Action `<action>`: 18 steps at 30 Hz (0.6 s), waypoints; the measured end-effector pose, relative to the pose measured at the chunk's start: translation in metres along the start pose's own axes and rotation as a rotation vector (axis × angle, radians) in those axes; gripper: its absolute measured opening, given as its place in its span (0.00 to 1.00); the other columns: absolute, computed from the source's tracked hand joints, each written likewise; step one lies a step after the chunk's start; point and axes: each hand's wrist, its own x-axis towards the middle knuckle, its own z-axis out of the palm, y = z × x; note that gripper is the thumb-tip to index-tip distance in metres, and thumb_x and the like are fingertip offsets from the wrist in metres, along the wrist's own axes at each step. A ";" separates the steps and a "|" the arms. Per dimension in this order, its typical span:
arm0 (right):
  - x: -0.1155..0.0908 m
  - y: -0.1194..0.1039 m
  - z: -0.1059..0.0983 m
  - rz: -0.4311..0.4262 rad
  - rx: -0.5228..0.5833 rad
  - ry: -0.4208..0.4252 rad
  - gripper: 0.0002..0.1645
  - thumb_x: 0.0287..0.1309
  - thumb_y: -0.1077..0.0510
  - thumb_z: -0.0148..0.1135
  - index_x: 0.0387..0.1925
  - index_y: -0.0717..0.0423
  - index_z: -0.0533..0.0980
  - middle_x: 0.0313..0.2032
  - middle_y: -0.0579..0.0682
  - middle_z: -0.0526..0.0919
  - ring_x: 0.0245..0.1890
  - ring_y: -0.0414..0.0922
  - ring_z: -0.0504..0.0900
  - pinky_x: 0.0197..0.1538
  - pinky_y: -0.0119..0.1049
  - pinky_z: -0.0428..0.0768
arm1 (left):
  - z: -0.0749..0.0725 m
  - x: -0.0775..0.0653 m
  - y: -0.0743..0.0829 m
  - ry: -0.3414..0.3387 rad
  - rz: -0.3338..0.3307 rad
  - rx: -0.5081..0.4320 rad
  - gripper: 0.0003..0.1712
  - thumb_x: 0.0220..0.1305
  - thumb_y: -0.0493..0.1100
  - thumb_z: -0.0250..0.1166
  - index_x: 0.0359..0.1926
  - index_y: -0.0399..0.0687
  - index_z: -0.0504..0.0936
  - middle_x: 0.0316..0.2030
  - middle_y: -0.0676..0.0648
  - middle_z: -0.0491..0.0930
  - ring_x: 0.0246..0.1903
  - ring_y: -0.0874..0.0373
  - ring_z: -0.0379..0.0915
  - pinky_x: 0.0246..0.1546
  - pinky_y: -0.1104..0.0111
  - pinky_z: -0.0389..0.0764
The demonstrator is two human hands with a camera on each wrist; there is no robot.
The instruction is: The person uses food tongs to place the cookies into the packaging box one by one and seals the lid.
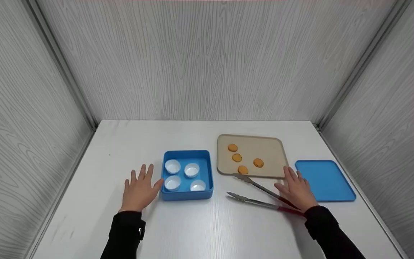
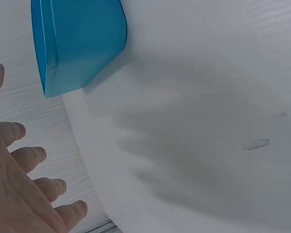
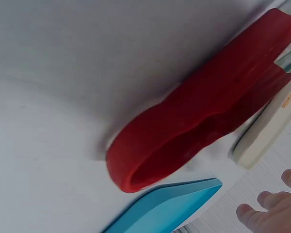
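Note:
My left hand (image 1: 139, 192) has its fingers spread beside a blue box (image 1: 187, 195). Its thumb tip overlaps the box's left edge in the head view; in the left wrist view the hand (image 2: 19, 189) appears apart from the box (image 2: 87, 43). Several small white cups (image 1: 173, 166) stand inside that box. Over the red handles of metal tongs (image 1: 261, 203) is my right hand (image 1: 297, 190), fingers extended and holding nothing. The right wrist view shows the red handle end (image 3: 199, 111) lying on the table, with the fingers (image 3: 271, 199) away from it. The tongs' arms are spread apart.
Behind the tongs lies a beige tray (image 1: 268, 147) carrying several round cookies (image 1: 258, 163). A flat blue tray (image 1: 322, 180) sits at the right side of the white table (image 1: 192, 230). Wood-patterned panels (image 1: 203, 61) enclose the back and both sides.

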 end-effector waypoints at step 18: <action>-0.034 0.024 0.036 -0.178 -0.263 0.044 0.50 0.56 0.24 0.63 0.71 0.49 0.72 0.50 0.53 0.75 0.58 0.59 0.71 0.56 0.64 0.68 | 0.015 0.007 0.007 -0.039 -0.039 -0.069 0.46 0.78 0.63 0.48 0.81 0.39 0.47 0.79 0.31 0.46 0.76 0.26 0.38 0.73 0.32 0.47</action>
